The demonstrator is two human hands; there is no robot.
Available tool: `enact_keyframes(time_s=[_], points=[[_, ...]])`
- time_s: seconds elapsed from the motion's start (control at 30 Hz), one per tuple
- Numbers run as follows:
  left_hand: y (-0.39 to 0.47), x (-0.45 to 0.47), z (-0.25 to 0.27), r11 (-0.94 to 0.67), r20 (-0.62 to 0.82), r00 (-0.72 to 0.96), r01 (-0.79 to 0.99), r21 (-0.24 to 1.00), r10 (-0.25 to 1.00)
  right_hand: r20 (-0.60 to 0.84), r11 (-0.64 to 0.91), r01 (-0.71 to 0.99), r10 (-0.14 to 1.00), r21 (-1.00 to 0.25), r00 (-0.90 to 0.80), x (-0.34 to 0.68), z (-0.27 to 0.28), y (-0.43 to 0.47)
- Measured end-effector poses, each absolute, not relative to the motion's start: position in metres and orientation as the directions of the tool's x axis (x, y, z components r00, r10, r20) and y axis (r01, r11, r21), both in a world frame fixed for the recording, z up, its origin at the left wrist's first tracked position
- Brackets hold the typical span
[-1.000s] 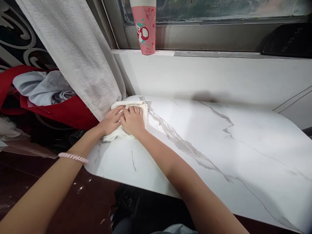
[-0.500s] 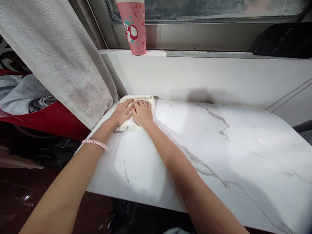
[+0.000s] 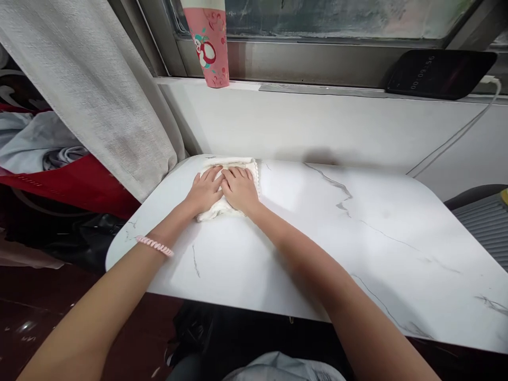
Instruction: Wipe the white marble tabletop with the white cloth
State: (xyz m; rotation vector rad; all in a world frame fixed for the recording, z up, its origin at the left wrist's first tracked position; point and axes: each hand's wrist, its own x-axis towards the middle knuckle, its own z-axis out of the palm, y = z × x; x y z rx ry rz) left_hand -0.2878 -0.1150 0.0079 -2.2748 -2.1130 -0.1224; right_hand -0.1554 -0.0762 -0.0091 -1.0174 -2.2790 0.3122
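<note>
A cream-white cloth [image 3: 219, 211] lies spread on the white marble-patterned table [image 3: 313, 222], near its back edge by the wall. My left hand [image 3: 206, 191] rests flat on the cloth with its fingers apart. Right beside it, my right hand [image 3: 240, 189] also lies flat on the cloth, fingers stretched toward the back. The fingertips of the two hands nearly meet. Part of the cloth is hidden under both palms. A pink coiled band [image 3: 155, 246] circles my left wrist.
A pink patterned cup [image 3: 208, 50] stands on the window ledge. Farther right, a black phone [image 3: 440, 74] leans there, a white cable [image 3: 476, 114] plugged in. A grey curtain [image 3: 107, 100] hangs at the left beside a red bag [image 3: 99, 185] of clothes. A grey ribbed object [image 3: 484, 225] is at the right.
Both hands and the cloth have slid right along the table, away from the curtain. The view has shifted right, bringing the phone's cable connection and the grey ribbed object more into sight.
</note>
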Motion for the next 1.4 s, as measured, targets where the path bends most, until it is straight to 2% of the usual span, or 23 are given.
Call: enact_keyframes(time_s=[0.47, 0.97, 1.2, 1.4], points=[[-0.165, -0.204, 0.008, -0.118, 0.126, 0.113, 0.993, 0.029, 0.986, 0.415, 0.681, 0.604, 0.732, -0.414, -0.54, -0.071, -0.007, -0.125], [-0.21, -0.115, 0.007, -0.229, 0.061, 0.225, 0.972, 0.06, 0.972, 0.326, 0.636, 0.664, 0.772, -0.393, -0.546, 0.024, -0.001, -0.181], [-0.195, -0.1, 0.008, -0.249, 0.052, 0.246, 0.966, 0.066, 0.968, 0.334, 0.625, 0.651, 0.78, -0.43, -0.529, 0.038, 0.001, -0.166], [-0.149, -0.084, 0.013, -0.286, 0.037, 0.284, 0.955, 0.08, 0.958, 0.387, 0.601, 0.668, 0.797, -0.438, -0.464, 0.053, -0.004, -0.123]])
